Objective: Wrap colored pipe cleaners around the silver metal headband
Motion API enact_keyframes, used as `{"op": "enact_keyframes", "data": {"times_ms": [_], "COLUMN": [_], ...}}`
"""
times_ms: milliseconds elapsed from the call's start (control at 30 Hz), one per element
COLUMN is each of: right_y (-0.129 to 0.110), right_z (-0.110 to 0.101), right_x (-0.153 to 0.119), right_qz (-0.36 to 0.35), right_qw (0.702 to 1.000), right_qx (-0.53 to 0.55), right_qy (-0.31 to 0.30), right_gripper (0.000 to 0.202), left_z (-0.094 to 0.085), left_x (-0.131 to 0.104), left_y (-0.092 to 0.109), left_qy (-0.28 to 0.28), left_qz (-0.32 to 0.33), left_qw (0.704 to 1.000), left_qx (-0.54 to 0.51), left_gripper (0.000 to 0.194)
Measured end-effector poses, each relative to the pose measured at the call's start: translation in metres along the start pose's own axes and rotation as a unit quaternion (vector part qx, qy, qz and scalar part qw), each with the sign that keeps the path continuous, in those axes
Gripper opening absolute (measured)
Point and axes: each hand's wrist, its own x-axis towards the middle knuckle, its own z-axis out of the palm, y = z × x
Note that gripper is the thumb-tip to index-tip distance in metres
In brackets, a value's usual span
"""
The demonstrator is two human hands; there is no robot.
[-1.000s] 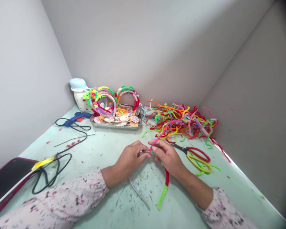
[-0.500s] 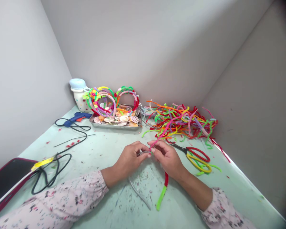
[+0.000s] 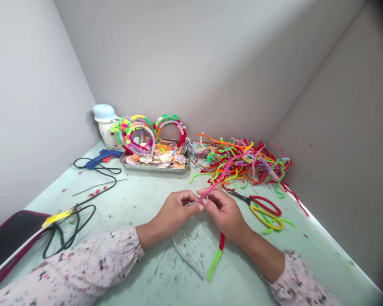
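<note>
My left hand [image 3: 171, 213] pinches a thin grey headband [image 3: 187, 260] near the top of its curve. One bare end of the band points down toward me; its other end is wrapped in red and bright green fuzz. At the same spot, my right hand [image 3: 227, 213] has its thumb and fingers closed on a pink pipe cleaner [image 3: 222, 173], against the band. The pipe cleaner's long free part slants up and right toward the pile. Fingers of both hands nearly touch and hide part of the band.
Scissors [image 3: 264, 211] lie right of my right hand, below a tangled pile of pipe cleaners [image 3: 242, 163]. A metal tray [image 3: 156, 168] holds shells and finished wrapped headbands [image 3: 139, 127]. Left are a blue glue gun [image 3: 98, 158], black cord [image 3: 115, 182], lidded cup [image 3: 107, 131] and dark tablet-like device [image 3: 14, 231].
Both hands stay almost in place, with only slight finger shifts at the pinch. The headband's red and green end has swung a little to the left.
</note>
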Motion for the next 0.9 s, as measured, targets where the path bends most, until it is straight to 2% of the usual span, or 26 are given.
{"op": "enact_keyframes", "data": {"times_ms": [233,467,733,900], "right_y": [-0.0026,-0.0041,-0.0022,-0.0029], "right_z": [-0.0006,-0.0028,-0.002,-0.0021], "right_x": [-0.0014,-0.0038,-0.0019,-0.0017], "right_qz": [-0.023,-0.012,0.012,0.023], "right_qw": [1.0,1.0,0.999,0.999], "right_qx": [0.002,0.024,0.04,0.041], "right_qy": [0.013,0.001,0.006,0.006], "right_gripper": [0.024,0.023,0.021,0.021], "left_z": [0.0002,0.0024,0.0027,0.0032], "left_x": [-0.0016,-0.004,-0.0028,-0.0022], "left_y": [0.0039,0.0084,0.0042,0.0047], "left_qy": [-0.006,-0.006,0.002,0.0], "left_qz": [-0.036,-0.056,-0.001,-0.001], "left_qw": [0.998,0.996,1.0,1.0], "left_qx": [-0.046,-0.064,-0.007,-0.008], "left_gripper": [0.017,0.015,0.016,0.016]}}
